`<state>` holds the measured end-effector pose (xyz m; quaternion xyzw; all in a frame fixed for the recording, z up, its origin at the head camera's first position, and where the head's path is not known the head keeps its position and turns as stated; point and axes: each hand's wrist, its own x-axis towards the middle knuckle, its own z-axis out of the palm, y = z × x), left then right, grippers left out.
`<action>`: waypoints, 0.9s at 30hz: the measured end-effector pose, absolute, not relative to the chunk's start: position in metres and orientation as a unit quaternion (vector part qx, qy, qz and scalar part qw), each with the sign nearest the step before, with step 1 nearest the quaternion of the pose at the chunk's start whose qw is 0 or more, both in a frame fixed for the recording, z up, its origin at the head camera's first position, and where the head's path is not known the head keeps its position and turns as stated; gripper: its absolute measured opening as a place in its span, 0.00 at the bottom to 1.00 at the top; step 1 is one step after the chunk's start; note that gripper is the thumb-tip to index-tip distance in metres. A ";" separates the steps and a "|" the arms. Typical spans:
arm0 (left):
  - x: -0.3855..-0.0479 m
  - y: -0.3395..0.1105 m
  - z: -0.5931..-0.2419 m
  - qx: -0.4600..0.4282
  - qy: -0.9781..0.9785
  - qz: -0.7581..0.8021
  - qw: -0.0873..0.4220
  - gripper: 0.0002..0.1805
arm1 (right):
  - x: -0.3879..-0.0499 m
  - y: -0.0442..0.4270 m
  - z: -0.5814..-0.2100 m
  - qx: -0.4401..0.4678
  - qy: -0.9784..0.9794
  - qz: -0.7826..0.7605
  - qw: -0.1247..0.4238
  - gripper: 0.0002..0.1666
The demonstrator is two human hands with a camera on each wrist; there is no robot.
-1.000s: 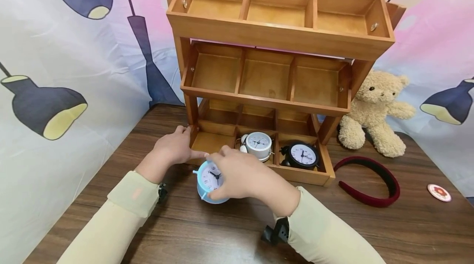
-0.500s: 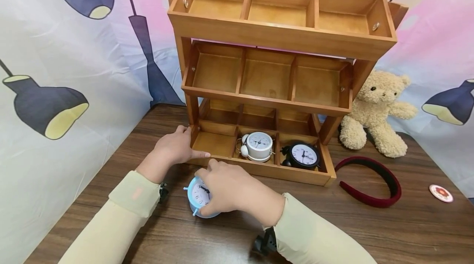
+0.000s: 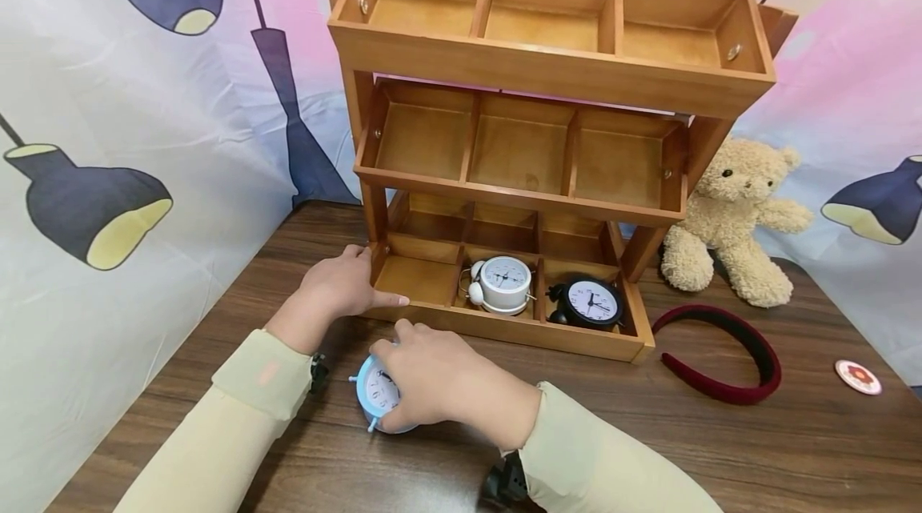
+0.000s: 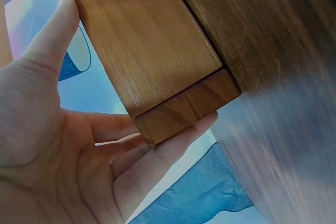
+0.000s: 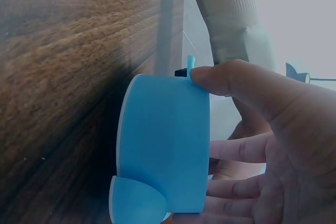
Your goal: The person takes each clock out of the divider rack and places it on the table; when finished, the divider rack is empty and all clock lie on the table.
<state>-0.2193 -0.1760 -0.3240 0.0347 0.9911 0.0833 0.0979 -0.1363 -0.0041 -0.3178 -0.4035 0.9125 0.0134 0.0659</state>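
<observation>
the blue alarm clock (image 3: 374,391) lies face upward on the person's side of the wooden rack (image 3: 547,66), in front of its bottom-left compartment (image 3: 419,279); i cannot tell whether it touches the tabletop (image 3: 403,474). being round it has no clear long axis, but its feet point left, away from the right hand (image 3: 441,378). that is the nearer of the hands, part-curled over the clock with thumb and fingers about its rim; the left hand (image 3: 337,286), thumb and fingers spread wide, rests against the rack's lower left corner, just beyond the clock
</observation>
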 end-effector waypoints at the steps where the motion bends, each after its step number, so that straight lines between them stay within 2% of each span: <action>1: -0.219 -0.176 -0.324 0.035 0.991 0.082 0.098 0.64 | -0.136 -0.005 -0.318 -0.403 0.913 0.015 0.067 0.44; 27: -0.220 -0.176 -0.325 0.032 0.991 0.072 0.111 0.64 | -0.133 -0.008 -0.324 -0.407 0.910 0.016 0.074 0.43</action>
